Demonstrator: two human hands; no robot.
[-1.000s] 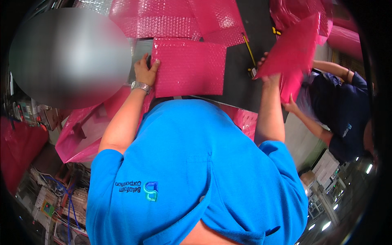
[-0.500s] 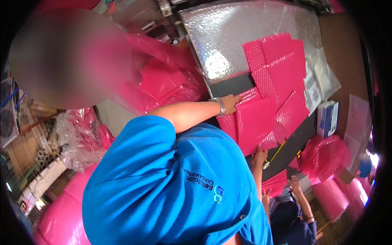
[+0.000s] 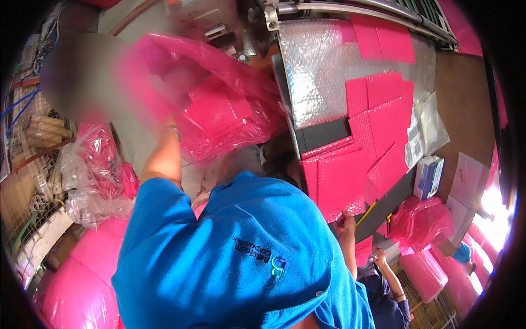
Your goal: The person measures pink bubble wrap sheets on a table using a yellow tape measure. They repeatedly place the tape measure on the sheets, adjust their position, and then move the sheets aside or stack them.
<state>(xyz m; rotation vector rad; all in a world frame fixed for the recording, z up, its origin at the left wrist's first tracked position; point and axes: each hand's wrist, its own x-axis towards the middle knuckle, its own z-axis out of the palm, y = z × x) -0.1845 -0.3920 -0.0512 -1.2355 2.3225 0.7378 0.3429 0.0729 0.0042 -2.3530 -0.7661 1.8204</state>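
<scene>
My left hand [image 3: 171, 123] is at the edge of a large translucent pink plastic bag [image 3: 241, 140]; its fingers are hidden by the film and blur. Inside that bag lie pink bubble-wrap pouches [image 3: 216, 107]. On the worktable to the right, my right hand [image 3: 346, 220] grips the near edge of a stack of pink bubble-wrap pouches [image 3: 339, 178]. More pink pouches [image 3: 378, 107] overlap beyond this stack, and another few pouches [image 3: 383, 38] lie at the far end of the table.
Clear bubble wrap [image 3: 315, 71] covers the far tabletop, below a metal bar [image 3: 350, 7]. A yellow-handled tool [image 3: 366, 213], a blue-white box [image 3: 429, 176] and crumpled pink plastic [image 3: 422, 222] are at the right. A co-worker [image 3: 389, 293] is at lower right. Pink rolls [image 3: 82, 279] stand lower left.
My left hand has left the pouch stack and swung left to the pink bag, which now spreads higher. My right hand remains at the stack's near edge. The view has shifted, showing more pouches at the far end.
</scene>
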